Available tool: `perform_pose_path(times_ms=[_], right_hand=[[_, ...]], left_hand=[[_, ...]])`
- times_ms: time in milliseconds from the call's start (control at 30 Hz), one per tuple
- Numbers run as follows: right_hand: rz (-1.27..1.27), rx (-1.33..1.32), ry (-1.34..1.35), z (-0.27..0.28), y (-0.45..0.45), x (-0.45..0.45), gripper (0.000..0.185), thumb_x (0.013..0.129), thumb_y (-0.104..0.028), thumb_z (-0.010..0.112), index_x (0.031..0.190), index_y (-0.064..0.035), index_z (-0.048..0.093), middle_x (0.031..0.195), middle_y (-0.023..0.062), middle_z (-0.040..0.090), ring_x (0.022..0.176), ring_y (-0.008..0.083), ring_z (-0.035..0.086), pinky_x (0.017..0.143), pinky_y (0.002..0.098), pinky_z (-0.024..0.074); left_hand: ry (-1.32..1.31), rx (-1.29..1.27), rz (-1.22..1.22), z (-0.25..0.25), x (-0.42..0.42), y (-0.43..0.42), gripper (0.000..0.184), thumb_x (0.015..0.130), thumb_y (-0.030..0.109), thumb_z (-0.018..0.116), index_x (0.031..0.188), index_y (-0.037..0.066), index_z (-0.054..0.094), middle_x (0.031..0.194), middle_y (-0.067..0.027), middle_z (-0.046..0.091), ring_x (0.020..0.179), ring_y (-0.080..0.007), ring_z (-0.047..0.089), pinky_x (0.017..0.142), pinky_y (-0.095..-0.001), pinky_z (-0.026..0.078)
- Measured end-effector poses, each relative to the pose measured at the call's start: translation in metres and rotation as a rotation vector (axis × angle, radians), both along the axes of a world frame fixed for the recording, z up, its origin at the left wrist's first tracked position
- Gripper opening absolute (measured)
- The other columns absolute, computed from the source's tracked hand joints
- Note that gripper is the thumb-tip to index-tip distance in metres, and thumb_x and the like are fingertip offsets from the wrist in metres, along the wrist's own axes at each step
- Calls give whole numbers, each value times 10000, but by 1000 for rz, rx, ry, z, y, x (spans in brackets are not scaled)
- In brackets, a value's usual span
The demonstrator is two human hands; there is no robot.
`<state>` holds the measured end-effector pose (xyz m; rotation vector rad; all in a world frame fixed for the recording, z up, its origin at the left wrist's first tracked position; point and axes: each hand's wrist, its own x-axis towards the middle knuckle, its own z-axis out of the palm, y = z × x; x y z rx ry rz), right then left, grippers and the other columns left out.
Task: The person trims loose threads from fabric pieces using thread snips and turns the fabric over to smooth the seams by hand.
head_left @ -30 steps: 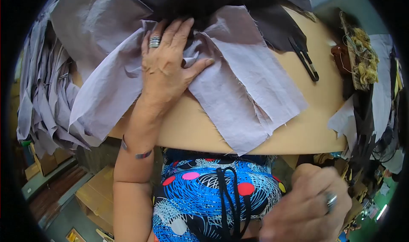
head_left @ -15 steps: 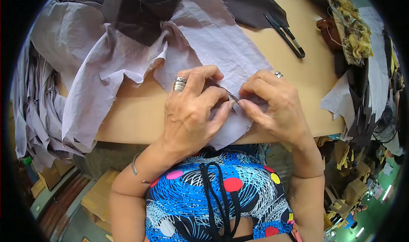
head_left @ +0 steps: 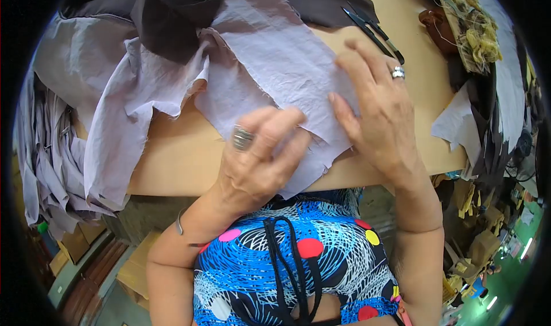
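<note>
Lavender fabric panel (head_left: 287, 67): 1, lying on the 1 table (head_left: 172, 168), running from top centre down to the near edge, between and under the 2 hands. Frayed edges; a fold line with loose threads runs down its left part.

Left hand (head_left: 261, 153): half open, fingers loosely curled, motion-blurred, over the panel's lower left side. No visible hold; can't tell if it touches. Several stacked silver rings (head_left: 243, 137) on 1 finger, 1 open cuff bracelet (head_left: 179, 222) at the wrist.

Right hand (head_left: 376, 105): open, thumb well apart from the fingers, over the panel's right edge. Nothing seen in its grip, contact unclear. 1 ring (head_left: 397, 72).

Thread snips (head_left: 376, 30): 1 black pair, on the table just beyond the right hand, blade tips by the dark brown cloth (head_left: 330, 4).

Left of the panel: 1 crumpled lavender section (head_left: 123, 116) reaching the near edge, dark brown fabric (head_left: 166, 27) above it. Far left: several hanging lavender pieces (head_left: 49, 148), too overlapped to count. Right side: 1 clump of yellow threads (head_left: 479, 39).
</note>
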<state>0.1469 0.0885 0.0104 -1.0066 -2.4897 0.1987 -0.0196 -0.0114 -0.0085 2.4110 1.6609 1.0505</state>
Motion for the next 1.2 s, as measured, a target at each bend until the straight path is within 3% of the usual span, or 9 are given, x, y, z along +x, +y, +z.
perform_pose_path(times_ms=[67, 167, 267, 367, 467, 600, 900, 1100, 1200], right_hand=[[-63, 4, -22, -4, 5, 0, 461, 727, -96, 681, 1154, -66, 511, 1100, 147, 552, 884, 336, 589, 775, 393, 494], [-36, -238, 148, -9, 12, 2, 520, 728, -91, 688, 1204, -75, 479, 1089, 141, 582, 933, 350, 590, 785, 404, 496], [-59, -359, 139, -8, 10, 2, 504, 736, -66, 673, 1204, -77, 484, 1064, 139, 619, 913, 350, 602, 782, 409, 491], [54, -197, 209, -15, 9, 1, 489, 752, -44, 653, 1213, -97, 498, 1047, 150, 636, 852, 339, 618, 732, 414, 494], [16, -234, 326, -9, 7, 2, 481, 761, -13, 629, 1217, -113, 515, 961, 149, 647, 778, 334, 623, 690, 409, 485], [41, -253, 216, -13, 12, 8, 475, 762, 18, 607, 1209, -125, 535, 808, 135, 638, 697, 326, 609, 651, 405, 470], [25, -327, 277, -13, 12, 10, 415, 770, 26, 590, 1160, -114, 567, 718, 136, 607, 651, 312, 594, 640, 404, 458], [52, -298, 261, -20, 14, 12, 396, 771, 20, 584, 1148, -102, 573, 733, 142, 616, 659, 316, 592, 648, 410, 463], [60, -282, 234, -19, 14, 12, 403, 774, 11, 584, 1161, -100, 565, 792, 154, 634, 693, 326, 603, 668, 415, 471]], left_hand=[[47, -14, -190, -4, -5, -3, 255, 646, 62, 643, 897, 20, 626, 1085, -105, 544, 919, -222, 579, 730, -339, 490], [167, -37, -216, 0, -5, -5, 320, 671, 92, 617, 976, -2, 632, 1075, -101, 539, 916, -215, 594, 724, -334, 503], [203, -29, -215, 1, -5, -5, 348, 674, 75, 619, 1008, -22, 636, 1070, -101, 538, 926, -211, 592, 737, -332, 504], [188, -39, -215, 1, -5, -5, 381, 664, 42, 613, 1036, -35, 643, 1080, -109, 561, 938, -241, 594, 769, -338, 512], [192, -53, -206, 1, -5, -4, 388, 660, 30, 607, 1038, -51, 645, 1102, -118, 572, 949, -257, 595, 791, -341, 514], [211, -53, -212, 0, -6, -4, 388, 668, 34, 598, 1043, -58, 638, 1112, -128, 575, 960, -256, 596, 801, -338, 515], [321, -190, -178, 10, -3, -7, 447, 733, 108, 552, 1176, 85, 605, 1191, -114, 542, 1021, -247, 566, 851, -335, 497], [455, -120, -238, 11, -2, -8, 417, 740, 188, 572, 1154, 174, 624, 1194, -52, 554, 1042, -252, 553, 837, -361, 465], [345, -118, -320, 11, -5, -8, 408, 730, 211, 589, 1134, 175, 632, 1166, -38, 571, 1042, -241, 561, 838, -361, 447]])
